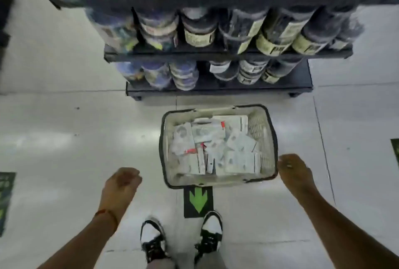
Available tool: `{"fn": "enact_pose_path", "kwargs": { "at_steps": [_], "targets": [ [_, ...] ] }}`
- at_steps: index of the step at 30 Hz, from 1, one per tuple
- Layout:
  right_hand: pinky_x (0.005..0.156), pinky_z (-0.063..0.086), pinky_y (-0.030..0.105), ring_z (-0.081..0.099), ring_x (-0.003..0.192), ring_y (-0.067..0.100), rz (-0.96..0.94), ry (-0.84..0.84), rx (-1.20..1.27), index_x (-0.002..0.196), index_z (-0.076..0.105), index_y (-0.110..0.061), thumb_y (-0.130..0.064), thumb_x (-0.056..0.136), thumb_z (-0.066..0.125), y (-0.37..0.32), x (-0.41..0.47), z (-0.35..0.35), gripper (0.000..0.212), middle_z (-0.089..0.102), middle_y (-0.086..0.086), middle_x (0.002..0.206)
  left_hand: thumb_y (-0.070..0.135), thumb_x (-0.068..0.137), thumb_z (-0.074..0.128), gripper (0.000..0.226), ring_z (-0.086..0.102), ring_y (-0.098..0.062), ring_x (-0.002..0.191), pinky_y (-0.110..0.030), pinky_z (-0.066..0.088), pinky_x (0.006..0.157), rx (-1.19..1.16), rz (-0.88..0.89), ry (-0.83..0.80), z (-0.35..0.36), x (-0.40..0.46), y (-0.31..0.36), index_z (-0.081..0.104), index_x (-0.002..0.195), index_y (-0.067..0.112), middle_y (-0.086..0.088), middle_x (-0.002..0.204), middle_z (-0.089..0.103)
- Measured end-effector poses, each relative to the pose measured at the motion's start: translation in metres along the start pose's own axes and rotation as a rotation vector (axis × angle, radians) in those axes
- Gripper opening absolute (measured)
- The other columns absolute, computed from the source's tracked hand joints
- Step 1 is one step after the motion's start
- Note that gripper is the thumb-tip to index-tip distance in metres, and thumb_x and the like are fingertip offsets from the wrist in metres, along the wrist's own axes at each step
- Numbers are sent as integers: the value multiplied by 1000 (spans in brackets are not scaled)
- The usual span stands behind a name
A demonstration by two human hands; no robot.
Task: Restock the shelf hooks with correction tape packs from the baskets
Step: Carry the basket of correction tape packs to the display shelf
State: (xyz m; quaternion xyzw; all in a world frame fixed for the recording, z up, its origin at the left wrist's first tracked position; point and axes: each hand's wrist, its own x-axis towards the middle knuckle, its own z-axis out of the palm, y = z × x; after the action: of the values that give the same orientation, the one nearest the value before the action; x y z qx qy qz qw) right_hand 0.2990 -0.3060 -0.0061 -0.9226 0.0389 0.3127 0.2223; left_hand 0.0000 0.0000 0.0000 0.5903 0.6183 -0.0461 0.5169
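A white basket point(166, 139) with a dark rim stands on the floor in front of my feet. It is filled with several white correction tape packs point(216, 147), some with red tags. My left hand point(122, 182) hangs to the left of the basket, fingers loosely curled, holding nothing. My right hand point(294, 171) is at the basket's right rim, fingers bent downward, with nothing visible in it. No shelf hooks are in view.
A low black shelf unit point(220, 89) with rows of dark jars and colourful containers stands just behind the basket. A green arrow sticker point(198, 201) marks the pale tiled floor between my shoes and the basket. Open floor lies left and right.
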Motion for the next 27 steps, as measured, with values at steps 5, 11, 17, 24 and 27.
{"fn": "enact_pose_path", "kwargs": {
  "at_steps": [5, 11, 17, 24, 27],
  "targets": [
    [115, 40, 42, 50, 140, 37, 52, 66, 59, 155, 38, -9, -22, 101, 65, 50, 123, 54, 62, 48, 20, 155, 11, 93, 78, 50, 64, -35, 119, -57, 50, 110, -65, -34, -34, 89, 119, -37, 55, 137, 13, -15, 135, 65],
    [86, 58, 46, 67, 94, 23, -21, -4, 248, 140, 57, -13, -19, 102, 63, 86, 196, 94, 39, 69, 14, 120, 7, 98, 70, 38, 67, -34, 109, -56, 53, 106, -138, -7, -37, 150, 198, -65, 65, 134, 19, -20, 128, 70],
    [95, 61, 52, 75, 97, 29, 18, -39, 457, 119, 74, -21, -11, 99, 69, 86, 167, 83, 23, 77, 8, 109, -10, 95, 64, 53, 69, -37, 117, -55, 53, 106, -198, -54, -56, 127, 187, -54, 68, 137, 21, -14, 125, 72],
    [96, 60, 55, 77, 100, 27, 112, -111, 555, 113, 78, -30, -15, 98, 72, 25, -6, 18, 22, 81, -1, 104, -5, 96, 67, 48, 71, -36, 109, -48, 57, 99, -147, -77, -66, -13, 60, 16, 69, 137, 19, -12, 118, 74],
    [101, 57, 58, 74, 107, 32, 67, -175, 533, 123, 74, -28, -18, 99, 72, -25, -96, -16, 26, 80, 2, 111, -3, 95, 68, 45, 71, -39, 110, -52, 58, 99, -139, -97, -17, -107, -7, 46, 71, 134, 19, -13, 115, 76]
  ]
}}
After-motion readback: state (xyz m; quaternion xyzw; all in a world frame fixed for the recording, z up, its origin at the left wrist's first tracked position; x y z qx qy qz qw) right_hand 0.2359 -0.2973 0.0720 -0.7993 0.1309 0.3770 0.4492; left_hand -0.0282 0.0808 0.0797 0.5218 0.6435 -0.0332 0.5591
